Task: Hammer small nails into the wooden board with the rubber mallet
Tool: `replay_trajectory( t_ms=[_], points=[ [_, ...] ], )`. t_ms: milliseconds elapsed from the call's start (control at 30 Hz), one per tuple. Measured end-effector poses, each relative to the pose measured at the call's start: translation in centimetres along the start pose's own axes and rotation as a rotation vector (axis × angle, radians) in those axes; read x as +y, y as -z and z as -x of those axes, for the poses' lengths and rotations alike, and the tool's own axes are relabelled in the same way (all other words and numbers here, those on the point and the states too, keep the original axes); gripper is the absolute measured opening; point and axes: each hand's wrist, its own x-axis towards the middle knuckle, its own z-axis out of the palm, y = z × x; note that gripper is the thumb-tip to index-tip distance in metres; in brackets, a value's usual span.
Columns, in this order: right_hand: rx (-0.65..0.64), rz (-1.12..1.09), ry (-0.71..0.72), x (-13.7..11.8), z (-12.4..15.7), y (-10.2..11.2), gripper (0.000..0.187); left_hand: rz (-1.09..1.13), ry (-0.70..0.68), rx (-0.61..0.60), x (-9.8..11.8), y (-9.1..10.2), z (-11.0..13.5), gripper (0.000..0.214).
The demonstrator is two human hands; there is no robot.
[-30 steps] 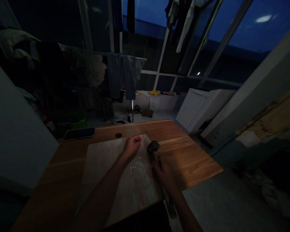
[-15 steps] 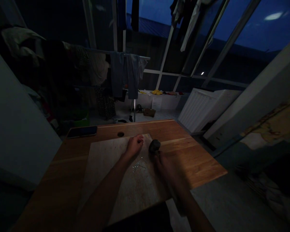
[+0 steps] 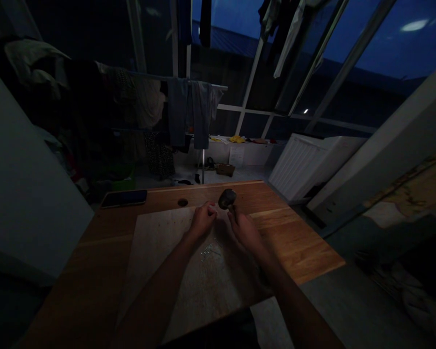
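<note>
My right hand is wrapped round the handle of a mallet, its bulky dark head raised over the far right part of a pale wooden board. Close to the left of that head, my left hand rests at the board's far edge, thumb and fingers pinched together. Whatever is between those fingertips is too small and dark to make out. Several thin silvery nails lie loose on the board nearer to me. A row of small dark dots runs along the board's far left part.
The board lies on a brown wooden table with a round hole near its far side. A phone lies at the far left corner. Beyond stand a rack of hanging clothes and a white ribbed panel. Light is dim.
The mallet's head has risen and moved away from me, slightly left, as my right hand lifted. My left hand stays pinched in about the same place.
</note>
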Motion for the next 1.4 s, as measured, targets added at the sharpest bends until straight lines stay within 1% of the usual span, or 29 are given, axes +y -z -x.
replay_trajectory(
  t_ms=[67,233,300,400,433,600,667,733,833,933,1033,1133,1200,1333,1400],
  points=[
    [0.008,0.0,0.013,-0.5,0.0,-0.2,0.032,0.012,0.002,-0.008,-0.1,0.0,0.0,0.035],
    [0.002,0.061,-0.019,-1.2,0.4,-1.0,0.037,0.019,-0.012,-0.019,0.3,0.1,0.0,0.038],
    [-0.036,0.076,-0.018,-1.2,0.4,-1.3,0.039,0.019,-0.002,-0.013,0.6,0.2,0.1,0.037],
    [-0.126,0.1,-0.023,-1.2,0.3,-1.5,0.038,0.019,0.025,-0.012,0.8,0.3,0.1,0.04],
    [-0.131,0.107,-0.026,-1.2,0.3,-1.4,0.037,0.014,0.032,-0.013,0.8,0.3,0.0,0.042],
    [-0.039,0.113,-0.047,-1.5,0.4,-0.9,0.039,-0.004,0.029,-0.009,0.6,0.2,0.0,0.042],
    [-0.037,0.116,-0.053,-1.5,0.5,-0.9,0.041,0.0,0.018,-0.013,0.6,0.2,0.0,0.041],
    [-0.075,0.114,-0.051,-1.5,0.5,-1.0,0.042,-0.001,0.013,-0.024,0.8,0.3,0.1,0.039],
    [-0.145,0.108,-0.044,-1.3,0.6,-1.3,0.04,-0.001,0.018,-0.036,1.0,0.5,0.1,0.04],
    [-0.114,0.115,-0.062,-0.9,0.9,-1.1,0.039,0.009,0.022,-0.029,0.9,0.5,0.0,0.04],
    [-0.083,0.14,-0.116,-0.3,1.4,-0.7,0.04,0.003,0.021,-0.031,0.7,0.3,0.0,0.037],
    [-0.093,0.153,-0.147,0.6,1.9,-0.7,0.04,-0.012,0.031,-0.032,0.8,0.3,0.1,0.034],
    [-0.111,0.162,-0.155,1.3,2.2,-1.0,0.039,-0.012,0.027,-0.047,0.9,0.4,0.1,0.033],
    [-0.11,0.194,-0.188,2.2,2.3,-2.1,0.037,0.011,0.028,-0.092,1.2,1.1,-0.3,0.033],
    [-0.101,0.193,-0.183,2.3,2.2,-2.4,0.037,-0.045,0.012,-0.096,1.4,2.0,-0.5,0.027]
  ],
)
